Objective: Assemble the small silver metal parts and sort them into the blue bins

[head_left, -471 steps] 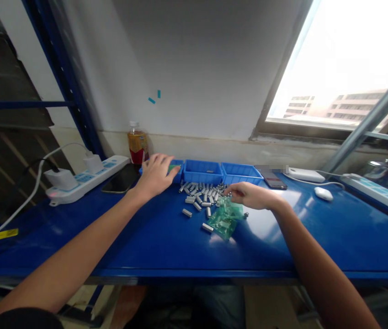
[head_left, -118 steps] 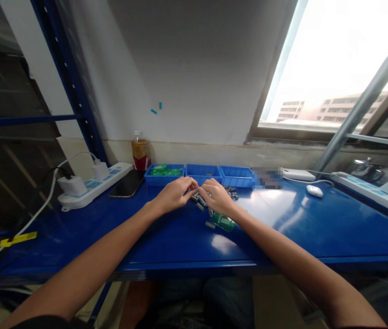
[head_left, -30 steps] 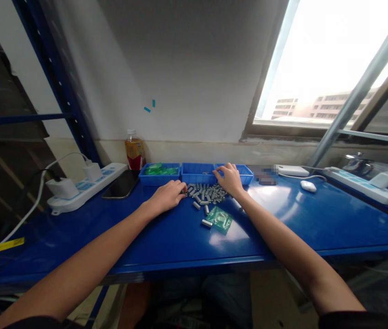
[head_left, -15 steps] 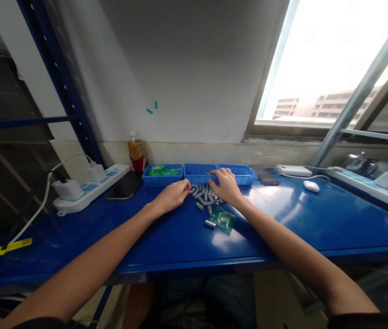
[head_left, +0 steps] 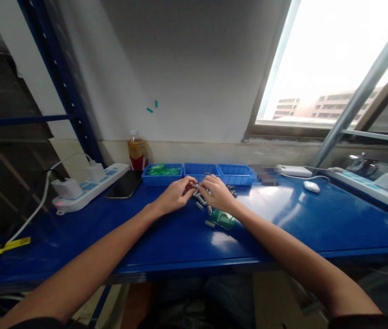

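My left hand and my right hand meet fingertip to fingertip over a heap of small grey metal cylinders on the blue table. Both hands are pinched closed around a small piece between them; I cannot make out exactly what it is. A small green plastic bag lies just in front of my right wrist, with one loose cylinder beside it. Behind the hands stand three blue trays; the left tray holds green bags.
A drink bottle, a dark phone and a white power strip with chargers are at the left rear. A white mouse and another power strip lie to the right, under the window.
My right hand has drawn back from the middle tray towards my left hand, and the two now touch at the fingertips over the cylinders. The left hand lifted slightly.
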Demonstrator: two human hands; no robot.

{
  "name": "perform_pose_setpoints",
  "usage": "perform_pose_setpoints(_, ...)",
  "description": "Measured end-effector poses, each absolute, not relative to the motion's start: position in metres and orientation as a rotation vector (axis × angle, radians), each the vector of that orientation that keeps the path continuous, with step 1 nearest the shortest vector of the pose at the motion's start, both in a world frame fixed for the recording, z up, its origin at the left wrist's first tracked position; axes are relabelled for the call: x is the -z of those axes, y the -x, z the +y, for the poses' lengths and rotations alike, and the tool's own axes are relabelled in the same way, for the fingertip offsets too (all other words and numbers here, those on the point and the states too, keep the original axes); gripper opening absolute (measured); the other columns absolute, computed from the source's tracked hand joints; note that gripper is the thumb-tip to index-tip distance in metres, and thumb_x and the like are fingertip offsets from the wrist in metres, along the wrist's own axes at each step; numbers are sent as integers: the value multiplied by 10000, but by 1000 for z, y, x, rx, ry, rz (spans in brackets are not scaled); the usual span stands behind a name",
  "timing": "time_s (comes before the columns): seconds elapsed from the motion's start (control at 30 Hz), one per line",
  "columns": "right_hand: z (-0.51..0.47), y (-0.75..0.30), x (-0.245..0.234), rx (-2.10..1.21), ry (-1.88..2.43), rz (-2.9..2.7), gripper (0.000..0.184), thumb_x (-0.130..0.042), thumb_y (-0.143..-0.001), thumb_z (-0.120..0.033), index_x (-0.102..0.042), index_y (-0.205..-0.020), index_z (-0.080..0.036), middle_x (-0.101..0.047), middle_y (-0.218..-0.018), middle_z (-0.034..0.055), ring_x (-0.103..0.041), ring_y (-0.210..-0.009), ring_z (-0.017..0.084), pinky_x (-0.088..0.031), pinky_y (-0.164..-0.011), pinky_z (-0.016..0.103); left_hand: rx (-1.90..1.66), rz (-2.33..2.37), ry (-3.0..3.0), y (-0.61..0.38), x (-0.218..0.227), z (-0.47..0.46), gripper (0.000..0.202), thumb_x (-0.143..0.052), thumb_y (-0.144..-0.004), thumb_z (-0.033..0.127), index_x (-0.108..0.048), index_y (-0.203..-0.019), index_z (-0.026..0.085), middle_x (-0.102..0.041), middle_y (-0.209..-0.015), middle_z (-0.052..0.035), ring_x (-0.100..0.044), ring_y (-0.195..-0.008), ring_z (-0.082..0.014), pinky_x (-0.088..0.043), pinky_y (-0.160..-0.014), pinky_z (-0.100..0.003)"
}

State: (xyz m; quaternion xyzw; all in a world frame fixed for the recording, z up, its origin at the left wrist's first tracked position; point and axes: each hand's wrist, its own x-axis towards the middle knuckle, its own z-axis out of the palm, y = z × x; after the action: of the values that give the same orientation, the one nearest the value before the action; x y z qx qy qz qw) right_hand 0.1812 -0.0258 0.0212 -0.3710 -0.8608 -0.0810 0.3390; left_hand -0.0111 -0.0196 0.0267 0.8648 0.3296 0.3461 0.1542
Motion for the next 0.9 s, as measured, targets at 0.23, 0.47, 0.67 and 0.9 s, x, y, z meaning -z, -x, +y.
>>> perform_pose_setpoints(0.23,-25,-180,-19,152,925,-2186,133,-516,-888,-312,-575,-887,-193,-578,-786,44,-505,-789,192,-386,-743,326,-1062,996,-2553,10,-27,-19,180,-408,-928,284,-547,-956,174,-628,-892,-47,-585,-819,-173,-434,-756,-274)
perform_pose_setpoints(0.47,-28,-182,-25,255,864,-2168,138,-508,-891,-304,-584,-929,-196,-577,-819,58,-511,-805,200,-408,-749,330,-994,1027,-2588,10,-28,-20,338,-290,-967,336,-563,-861,167,-611,-805,-46,-577,-769,-174,-437,-729,-280)
perform_pose_setpoints(0.67,3,-200,-26,409,1126,-1946,243,-497,-895,-366,-608,-758,-198,-559,-813,72,-502,-815,215,-408,-750,352,-775,1108,-2736,12,-16,-12,293,-479,-892,304,-588,-1144,201,-604,-1040,-81,-576,-962,-211,-448,-861,-312)
perform_pose_setpoints(0.9,27,-220,-12,445,1478,-1861,261,-530,-864,-428,-647,-905,-199,-575,-956,117,-478,-962,293,-400,-770,409,-584,1435,-2811,6,-15,-12,167,-556,-834,311,-622,-920,185,-620,-947,-83,-579,-908,-249,-457,-798,-342)
